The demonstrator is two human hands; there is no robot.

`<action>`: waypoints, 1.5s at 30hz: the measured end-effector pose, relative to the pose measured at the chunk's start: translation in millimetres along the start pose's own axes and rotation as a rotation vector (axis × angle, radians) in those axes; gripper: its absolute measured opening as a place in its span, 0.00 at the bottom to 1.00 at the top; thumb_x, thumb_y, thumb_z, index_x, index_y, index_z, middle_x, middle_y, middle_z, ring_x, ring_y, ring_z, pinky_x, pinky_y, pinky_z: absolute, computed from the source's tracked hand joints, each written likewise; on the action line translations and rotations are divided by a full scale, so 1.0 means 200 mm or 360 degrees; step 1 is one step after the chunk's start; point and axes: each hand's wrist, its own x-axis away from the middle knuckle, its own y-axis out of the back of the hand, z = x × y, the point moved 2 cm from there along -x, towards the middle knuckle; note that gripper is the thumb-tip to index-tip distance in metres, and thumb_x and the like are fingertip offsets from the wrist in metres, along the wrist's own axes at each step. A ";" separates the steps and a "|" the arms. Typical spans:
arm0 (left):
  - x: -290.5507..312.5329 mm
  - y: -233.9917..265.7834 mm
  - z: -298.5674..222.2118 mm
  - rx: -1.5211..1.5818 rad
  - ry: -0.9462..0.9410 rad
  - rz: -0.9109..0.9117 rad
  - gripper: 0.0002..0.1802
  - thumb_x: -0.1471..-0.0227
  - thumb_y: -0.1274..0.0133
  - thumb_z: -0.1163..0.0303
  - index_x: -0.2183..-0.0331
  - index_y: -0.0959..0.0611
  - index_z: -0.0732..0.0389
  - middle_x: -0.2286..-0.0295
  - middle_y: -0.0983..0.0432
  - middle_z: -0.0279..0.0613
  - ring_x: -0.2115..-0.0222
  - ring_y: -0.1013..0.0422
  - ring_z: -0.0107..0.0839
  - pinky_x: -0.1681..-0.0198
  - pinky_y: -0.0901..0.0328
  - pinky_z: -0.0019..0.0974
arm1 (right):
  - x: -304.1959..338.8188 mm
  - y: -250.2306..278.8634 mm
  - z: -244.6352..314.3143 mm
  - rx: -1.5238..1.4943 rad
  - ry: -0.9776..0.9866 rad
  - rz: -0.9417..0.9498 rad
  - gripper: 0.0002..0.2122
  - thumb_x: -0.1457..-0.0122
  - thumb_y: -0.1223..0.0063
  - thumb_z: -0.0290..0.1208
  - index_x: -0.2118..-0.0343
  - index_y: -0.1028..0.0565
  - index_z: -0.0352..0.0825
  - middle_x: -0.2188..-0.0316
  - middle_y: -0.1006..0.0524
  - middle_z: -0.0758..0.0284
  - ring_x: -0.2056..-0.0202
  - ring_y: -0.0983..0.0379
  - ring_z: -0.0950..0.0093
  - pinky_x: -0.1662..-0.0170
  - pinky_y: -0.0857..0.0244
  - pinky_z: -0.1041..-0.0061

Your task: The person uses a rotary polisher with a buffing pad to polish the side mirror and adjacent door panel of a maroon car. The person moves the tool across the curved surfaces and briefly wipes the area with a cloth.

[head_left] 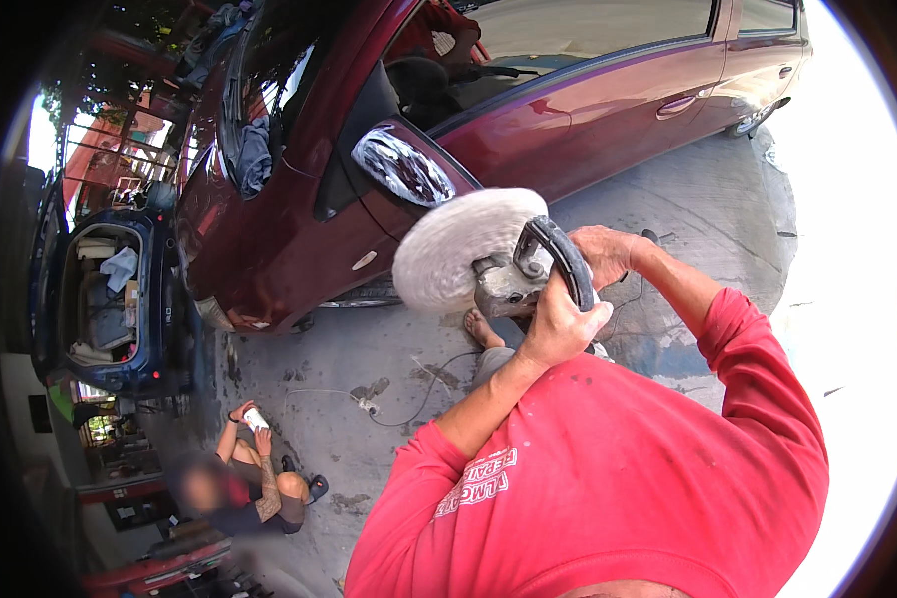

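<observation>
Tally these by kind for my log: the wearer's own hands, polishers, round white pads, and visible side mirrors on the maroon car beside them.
Wearer's hands: 2 (left hand, right hand)
Polishers: 1 (polisher)
Round white pads: 1 (pad)
Side mirrors on the maroon car: 1 (mirror)
Total: 5

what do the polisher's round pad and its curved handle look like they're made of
Round pad: probably wool or similar fibre, matte off-white, given its fuzzy-looking, mottled face.
Curved handle: plastic or rubber, black with slight sheen; which, I can't tell.
</observation>
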 end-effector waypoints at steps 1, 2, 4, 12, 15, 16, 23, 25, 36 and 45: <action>-0.01 0.00 0.01 0.0012 0.0049 -0.0008 0.26 0.50 0.35 0.81 0.53 0.30 0.62 0.75 0.30 0.28 0.81 0.30 0.20 0.77 0.34 0.28 | -0.02 -0.01 0.00 -0.0016 -0.0021 0.0095 0.41 0.68 0.21 0.42 0.43 0.23 0.41 0.53 0.15 0.56 0.48 0.19 0.52 0.44 0.27 0.56; -0.03 0.00 0.02 0.0023 0.0098 -0.0016 0.26 0.49 0.35 0.82 0.52 0.30 0.62 0.75 0.30 0.29 0.81 0.30 0.20 0.77 0.34 0.28 | -0.04 -0.01 0.00 -0.0026 -0.0023 0.0135 0.41 0.68 0.21 0.42 0.44 0.23 0.40 0.53 0.15 0.56 0.48 0.19 0.52 0.44 0.27 0.56; -0.03 0.02 0.03 0.0039 0.0195 -0.0036 0.26 0.49 0.35 0.82 0.52 0.30 0.62 0.75 0.30 0.29 0.81 0.30 0.20 0.78 0.34 0.28 | -0.06 -0.03 -0.01 -0.0051 -0.0106 0.0221 0.40 0.67 0.21 0.41 0.44 0.23 0.40 0.52 0.15 0.56 0.47 0.19 0.52 0.44 0.27 0.56; 0.08 0.11 -0.08 -0.0232 0.0007 0.0061 0.26 0.53 0.34 0.78 0.52 0.26 0.61 0.71 0.30 0.29 0.71 0.31 0.21 0.64 0.32 0.33 | -0.09 -0.05 0.05 0.0168 0.0246 -0.0116 0.44 0.67 0.18 0.47 0.43 0.27 0.38 0.51 0.17 0.54 0.47 0.22 0.48 0.45 0.27 0.53; 0.09 0.17 -0.09 -0.0243 0.0088 0.0067 0.27 0.54 0.34 0.75 0.52 0.25 0.63 0.69 0.29 0.33 0.69 0.29 0.26 0.61 0.31 0.36 | -0.13 -0.11 0.08 0.0081 0.0084 0.0008 0.43 0.66 0.18 0.48 0.43 0.26 0.38 0.51 0.17 0.54 0.47 0.22 0.49 0.45 0.27 0.53; 0.10 0.21 -0.09 -0.0236 0.0152 0.0075 0.27 0.55 0.34 0.74 0.52 0.25 0.65 0.68 0.28 0.37 0.68 0.28 0.30 0.59 0.30 0.39 | -0.14 -0.13 0.10 0.0065 0.0124 -0.0015 0.44 0.66 0.18 0.48 0.43 0.26 0.38 0.52 0.17 0.54 0.46 0.22 0.49 0.44 0.27 0.52; 0.21 0.56 -0.16 -0.0238 0.0264 0.0213 0.27 0.55 0.31 0.76 0.53 0.24 0.62 0.69 0.27 0.31 0.69 0.29 0.22 0.62 0.31 0.33 | -0.36 -0.24 0.19 -0.0385 0.0311 0.0002 0.50 0.69 0.13 0.53 0.41 0.26 0.34 0.51 0.16 0.54 0.47 0.20 0.54 0.42 0.27 0.57; 0.23 0.72 -0.21 -0.0179 0.0333 0.0315 0.25 0.54 0.33 0.75 0.53 0.23 0.63 0.67 0.27 0.35 0.66 0.29 0.26 0.59 0.30 0.36 | -0.46 -0.25 0.24 -0.0615 0.0247 0.0191 0.46 0.67 0.12 0.49 0.43 0.25 0.34 0.52 0.15 0.57 0.47 0.19 0.57 0.41 0.26 0.59; -0.06 1.65 -0.37 -0.0204 0.0698 0.0829 0.22 0.53 0.34 0.81 0.56 0.24 0.62 0.76 0.27 0.29 0.80 0.32 0.17 0.77 0.38 0.28 | -0.98 -0.41 0.72 -0.0941 -0.0246 -0.0226 0.41 0.61 0.21 0.49 0.46 0.25 0.29 0.58 0.14 0.55 0.56 0.15 0.58 0.48 0.22 0.60; -0.11 1.65 -0.63 -0.0257 0.0561 0.1171 0.27 0.54 0.27 0.76 0.53 0.23 0.61 0.75 0.25 0.28 0.79 0.31 0.16 0.74 0.37 0.27 | -0.88 -0.35 0.88 -0.0897 -0.0236 -0.0544 0.40 0.63 0.21 0.51 0.49 0.23 0.28 0.56 0.15 0.51 0.54 0.16 0.56 0.47 0.24 0.59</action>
